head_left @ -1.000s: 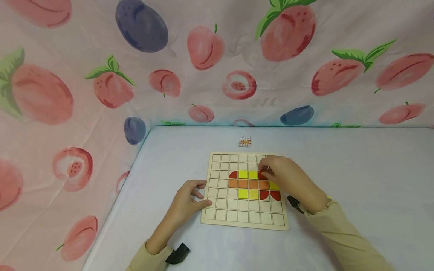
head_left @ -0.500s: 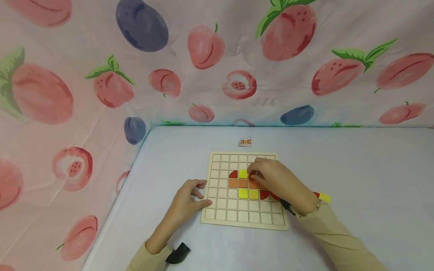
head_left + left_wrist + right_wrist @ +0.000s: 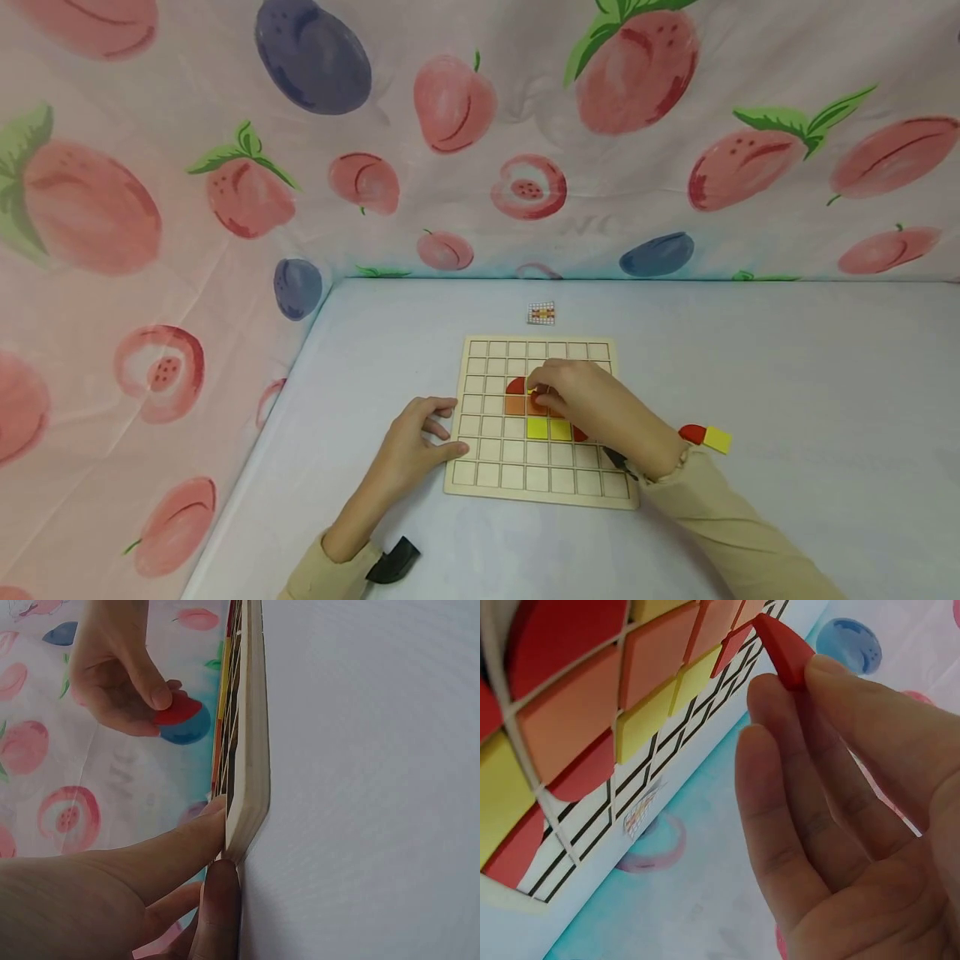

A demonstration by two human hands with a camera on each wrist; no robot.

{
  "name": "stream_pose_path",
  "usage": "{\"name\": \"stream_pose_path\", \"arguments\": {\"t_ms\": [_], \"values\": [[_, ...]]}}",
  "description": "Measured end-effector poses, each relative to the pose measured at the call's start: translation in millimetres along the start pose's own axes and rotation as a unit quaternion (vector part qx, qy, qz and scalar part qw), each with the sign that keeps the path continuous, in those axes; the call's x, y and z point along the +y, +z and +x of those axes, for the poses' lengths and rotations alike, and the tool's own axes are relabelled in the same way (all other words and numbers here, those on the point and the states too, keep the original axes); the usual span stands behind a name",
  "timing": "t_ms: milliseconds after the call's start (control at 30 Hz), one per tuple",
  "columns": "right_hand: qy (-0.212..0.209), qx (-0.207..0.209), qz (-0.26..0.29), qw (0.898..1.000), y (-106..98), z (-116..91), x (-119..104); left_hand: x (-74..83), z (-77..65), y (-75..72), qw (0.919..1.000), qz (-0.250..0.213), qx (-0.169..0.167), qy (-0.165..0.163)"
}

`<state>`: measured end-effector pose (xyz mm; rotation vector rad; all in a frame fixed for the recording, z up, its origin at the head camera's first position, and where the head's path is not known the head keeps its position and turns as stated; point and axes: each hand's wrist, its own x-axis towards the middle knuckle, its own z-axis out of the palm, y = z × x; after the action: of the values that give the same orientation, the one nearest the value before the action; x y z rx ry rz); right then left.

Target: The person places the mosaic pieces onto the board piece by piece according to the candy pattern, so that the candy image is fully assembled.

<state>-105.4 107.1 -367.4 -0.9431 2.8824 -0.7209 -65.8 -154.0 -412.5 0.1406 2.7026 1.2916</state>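
Red piece (image 3: 784,652): now hovering over the board (image 3: 538,479), twelve o'clock of centre, unplaced.
Right hand (image 3: 583,393): I'm pinching it, carrying it toward nine o'clock.
Left hand (image 3: 415,439): I'm resting relaxed fingers at the board's nine o'clock edge.

A pale pink back cloth (image 3: 592,179) rises ahead of me, and a side cloth (image 3: 90,325) (faintly creased) stands on my left. Both carry printed peaches (image 3: 454,104), green leaves and dark blue fruit (image 3: 312,57). A bluish tint (image 3: 480,272) runs along the back cloth's foot, behind my pale tabletop (image 3: 825,400); the light on it is soft.
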Motion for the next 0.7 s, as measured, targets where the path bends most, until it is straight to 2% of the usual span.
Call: {"name": "stream_pose_path", "arguments": {"t_ms": [300,533,700], "values": [[-0.013,-0.031,0.019,0.999,5.9,6.0,-8.9,-0.2,-0.8,-0.7,1.0000,-0.002,-0.001,0.002],[-0.047,-0.043,0.038,0.997,12.0,12.5,-12.5,-1.2,-0.6,-0.7,1.0000,-0.005,-0.001,0.003],[-0.047,-0.056,0.027,0.997,17.0,14.8,-13.5,-1.1,0.0,-0.6,1.0000,-0.004,-0.001,0.004]]}}
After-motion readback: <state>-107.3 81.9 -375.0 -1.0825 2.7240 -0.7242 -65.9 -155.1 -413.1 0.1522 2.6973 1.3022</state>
